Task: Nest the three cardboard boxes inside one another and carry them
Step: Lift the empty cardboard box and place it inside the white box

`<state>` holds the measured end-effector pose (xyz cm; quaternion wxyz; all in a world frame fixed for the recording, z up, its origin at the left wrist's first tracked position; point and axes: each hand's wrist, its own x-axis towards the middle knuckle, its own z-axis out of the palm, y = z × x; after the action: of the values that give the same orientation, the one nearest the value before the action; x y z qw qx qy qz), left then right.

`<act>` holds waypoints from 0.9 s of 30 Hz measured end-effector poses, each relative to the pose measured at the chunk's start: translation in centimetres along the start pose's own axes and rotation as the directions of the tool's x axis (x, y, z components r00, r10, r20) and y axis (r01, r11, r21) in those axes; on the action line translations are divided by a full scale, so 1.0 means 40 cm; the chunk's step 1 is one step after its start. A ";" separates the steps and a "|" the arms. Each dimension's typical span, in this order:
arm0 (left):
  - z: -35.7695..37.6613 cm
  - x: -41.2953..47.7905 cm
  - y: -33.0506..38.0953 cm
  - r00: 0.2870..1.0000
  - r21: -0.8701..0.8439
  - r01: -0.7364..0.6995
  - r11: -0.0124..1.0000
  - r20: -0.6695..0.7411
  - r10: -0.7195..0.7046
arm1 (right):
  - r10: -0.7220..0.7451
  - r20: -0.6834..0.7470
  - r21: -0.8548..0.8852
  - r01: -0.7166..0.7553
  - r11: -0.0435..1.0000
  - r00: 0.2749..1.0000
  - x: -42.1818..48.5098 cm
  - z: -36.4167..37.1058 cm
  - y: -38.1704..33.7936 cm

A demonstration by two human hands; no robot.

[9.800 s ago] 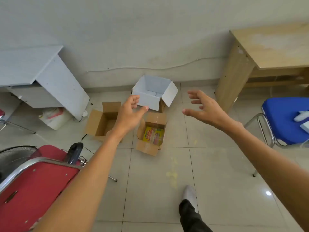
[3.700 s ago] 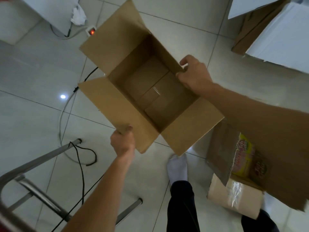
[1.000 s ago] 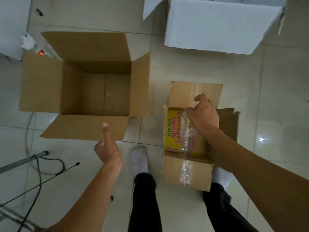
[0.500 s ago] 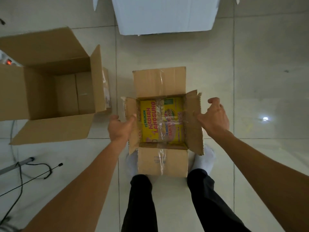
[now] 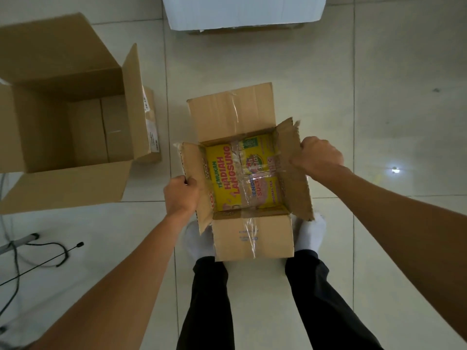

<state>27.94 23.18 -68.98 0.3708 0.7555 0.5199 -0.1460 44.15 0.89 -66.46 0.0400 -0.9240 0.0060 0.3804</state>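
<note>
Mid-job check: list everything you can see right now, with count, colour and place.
small box: 1, brown, yellow print inside, between the feet, flaps open
big box: 1, brown, left, open, nothing in it
white box: 1, white, top edge, partly out of frame
cables: a few, black, lower left floor
floor: pale tiles
feet: 2, white socks, either side of small box
left hand: gripping small box's left flap
right hand: gripping its right flap

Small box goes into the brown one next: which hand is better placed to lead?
Probably the left hand: it grips the small box flap nearest the open brown box; the right hand grips the far flap.
</note>
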 end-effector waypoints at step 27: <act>0.076 -0.038 -0.004 0.816 -0.419 0.429 0.800 -0.201 -0.543 | 0.001 -0.438 0.098 0.047 0.994 0.899 0.020 0.027 0.150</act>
<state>27.66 20.01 -70.22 0.3635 0.5280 0.7673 -0.0203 43.72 -4.98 -68.19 0.0909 -0.9823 0.0241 0.1621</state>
